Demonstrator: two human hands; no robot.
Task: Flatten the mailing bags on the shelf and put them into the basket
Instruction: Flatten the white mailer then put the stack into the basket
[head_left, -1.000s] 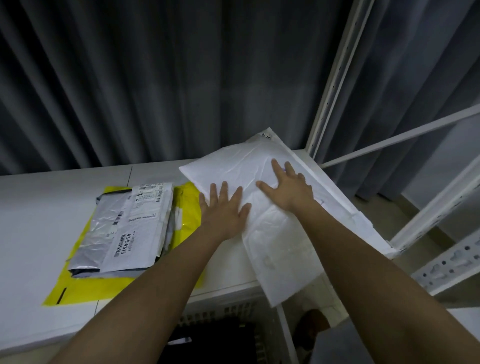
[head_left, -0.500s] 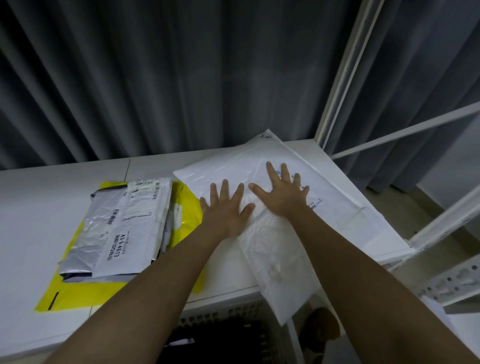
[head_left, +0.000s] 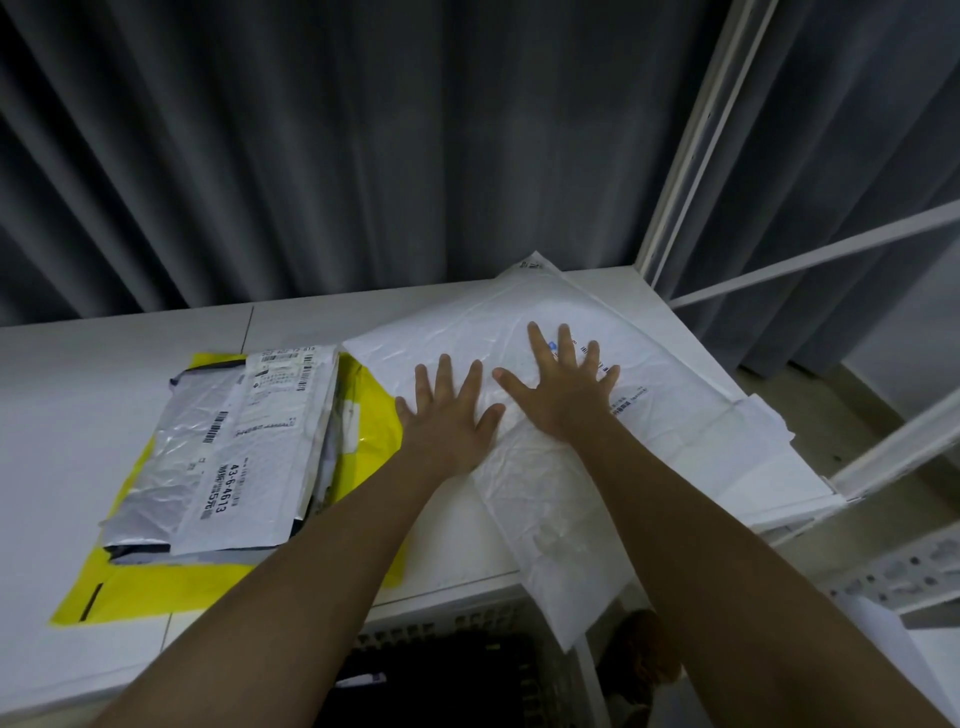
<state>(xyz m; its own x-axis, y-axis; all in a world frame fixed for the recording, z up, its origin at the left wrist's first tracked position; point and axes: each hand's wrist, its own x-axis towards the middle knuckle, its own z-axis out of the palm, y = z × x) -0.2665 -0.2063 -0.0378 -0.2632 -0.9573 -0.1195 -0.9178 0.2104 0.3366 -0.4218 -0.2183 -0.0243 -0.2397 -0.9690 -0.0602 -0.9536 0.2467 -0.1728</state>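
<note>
A large white mailing bag (head_left: 665, 415) lies across the right end of the white shelf (head_left: 78, 389), its near corner hanging over the front edge. My left hand (head_left: 447, 415) and my right hand (head_left: 563, 387) both press flat on it, fingers spread and straight, side by side. To the left lies a silver-grey bag with a printed label (head_left: 228, 457) on top of a yellow bag (head_left: 156, 582). Below the shelf's front edge shows the rim of a pale slatted basket (head_left: 467, 623) with a dark inside.
A white metal shelf upright (head_left: 691, 145) rises at the back right corner, with rails (head_left: 810, 260) running off to the right. Grey curtains (head_left: 337, 145) hang behind the shelf. The floor shows at the lower right past the shelf end.
My right hand has slid a little farther up the white bag with fingers spread wider. The left hand keeps pressing in about the same place.
</note>
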